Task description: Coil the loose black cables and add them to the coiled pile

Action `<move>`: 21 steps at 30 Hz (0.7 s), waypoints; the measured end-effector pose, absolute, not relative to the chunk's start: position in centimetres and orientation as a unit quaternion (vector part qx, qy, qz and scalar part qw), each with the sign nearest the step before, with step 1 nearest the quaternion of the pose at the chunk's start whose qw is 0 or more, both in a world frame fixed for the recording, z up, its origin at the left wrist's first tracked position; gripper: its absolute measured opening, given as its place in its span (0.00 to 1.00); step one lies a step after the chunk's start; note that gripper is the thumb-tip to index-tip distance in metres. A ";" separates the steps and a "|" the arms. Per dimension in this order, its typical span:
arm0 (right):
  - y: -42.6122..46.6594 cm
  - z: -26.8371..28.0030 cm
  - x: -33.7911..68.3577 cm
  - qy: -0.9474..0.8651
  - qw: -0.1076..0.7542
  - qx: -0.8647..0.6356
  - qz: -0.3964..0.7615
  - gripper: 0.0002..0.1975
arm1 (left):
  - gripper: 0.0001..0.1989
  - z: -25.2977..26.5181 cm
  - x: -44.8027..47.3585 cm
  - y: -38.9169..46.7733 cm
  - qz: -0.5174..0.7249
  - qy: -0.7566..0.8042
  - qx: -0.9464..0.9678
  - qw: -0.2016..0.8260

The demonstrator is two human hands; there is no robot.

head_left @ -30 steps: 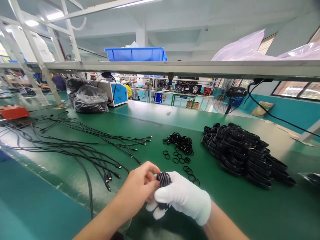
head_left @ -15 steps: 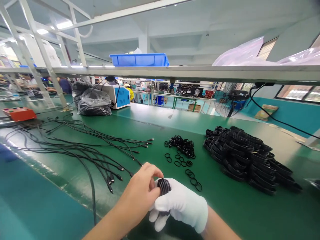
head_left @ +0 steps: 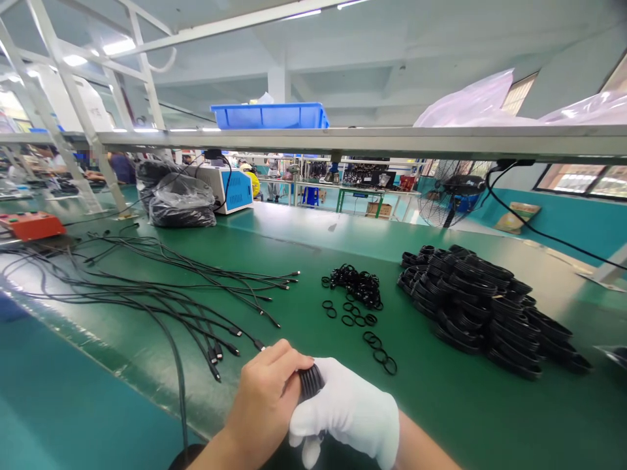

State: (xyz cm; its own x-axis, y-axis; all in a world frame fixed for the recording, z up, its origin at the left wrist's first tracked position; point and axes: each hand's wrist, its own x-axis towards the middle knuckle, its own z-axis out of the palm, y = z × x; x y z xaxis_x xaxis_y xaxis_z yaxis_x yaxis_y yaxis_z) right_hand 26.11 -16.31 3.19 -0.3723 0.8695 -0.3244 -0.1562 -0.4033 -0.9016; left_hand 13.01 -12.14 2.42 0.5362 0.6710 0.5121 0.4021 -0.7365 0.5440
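Observation:
A coiled black cable (head_left: 310, 382) sits between my two hands, close to the table's front edge. My right hand (head_left: 345, 405), in a white glove, grips the coil from the right with its thumb across the front. Bare and curled, my left hand (head_left: 272, 395) closes on the coil's left side. Its fingertips rest at the top of the loops, and the coil's lower part is mostly hidden. Beyond the hands lie small black rings (head_left: 355, 287), some heaped and several loose. Uncoiled black cables (head_left: 196, 300) stretch across the table at left, their plugs pointing toward my hands.
A large pile of coiled cables (head_left: 480, 300) stands at right on the green table (head_left: 294, 254). At back left are a plastic-wrapped bundle (head_left: 179, 199), a blue-and-white machine (head_left: 232, 189) and an orange box (head_left: 32, 225). A shelf (head_left: 372, 139) crosses above, carrying a blue bin (head_left: 269, 116).
Both hands have shifted slightly down and left with the coil. My left fingers have moved from the top of the coil to close around its left side.

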 end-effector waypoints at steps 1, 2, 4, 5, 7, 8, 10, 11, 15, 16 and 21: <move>-16.2 3.1 26.0 -0.414 0.358 -0.433 0.716 0.06 | 0.15 2.4 13.1 -12.0 0.364 0.319 0.855 0.186; -16.2 2.9 26.0 -0.410 0.361 -0.433 0.717 0.05 | 0.15 2.4 13.2 -11.8 0.357 0.327 0.852 0.197; -16.1 2.7 26.2 -0.391 0.379 -0.420 0.726 0.05 | 0.14 2.8 13.4 -11.4 0.334 0.340 0.847 0.236; -16.0 2.5 26.3 -0.379 0.393 -0.407 0.732 0.06 | 0.14 3.0 13.3 -11.3 0.325 0.344 0.842 0.258; -15.8 2.3 26.8 -0.354 0.432 -0.375 0.740 0.11 | 0.14 3.3 13.0 -11.2 0.326 0.350 0.829 0.290; -15.8 2.2 27.1 -0.343 0.452 -0.361 0.740 0.13 | 0.13 3.4 12.7 -11.2 0.332 0.356 0.819 0.304; -15.6 2.0 27.5 -0.324 0.481 -0.339 0.741 0.16 | 0.08 3.0 12.3 -11.7 0.329 0.371 0.800 0.339; -15.5 1.9 27.5 -0.317 0.490 -0.328 0.743 0.16 | 0.07 2.6 12.2 -12.1 0.319 0.375 0.792 0.362; -15.3 1.6 27.2 -0.310 0.508 -0.280 0.753 0.15 | 0.14 0.9 13.1 -13.8 0.293 0.368 0.771 0.429; -15.3 1.5 27.1 -0.313 0.509 -0.272 0.754 0.14 | 0.13 0.5 13.5 -14.1 0.301 0.366 0.768 0.431; -15.4 1.2 27.3 -0.325 0.509 -0.275 0.748 0.15 | 0.11 0.2 14.1 -14.5 0.345 0.347 0.776 0.397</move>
State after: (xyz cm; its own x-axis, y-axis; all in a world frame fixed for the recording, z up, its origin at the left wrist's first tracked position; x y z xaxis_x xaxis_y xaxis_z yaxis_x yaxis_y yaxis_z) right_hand 27.28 -15.38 1.22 -0.3310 0.9402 -0.0798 -0.5833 -0.2704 -0.7660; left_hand 14.07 -14.51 0.16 0.5207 0.8131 0.2602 0.2645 -0.4434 0.8564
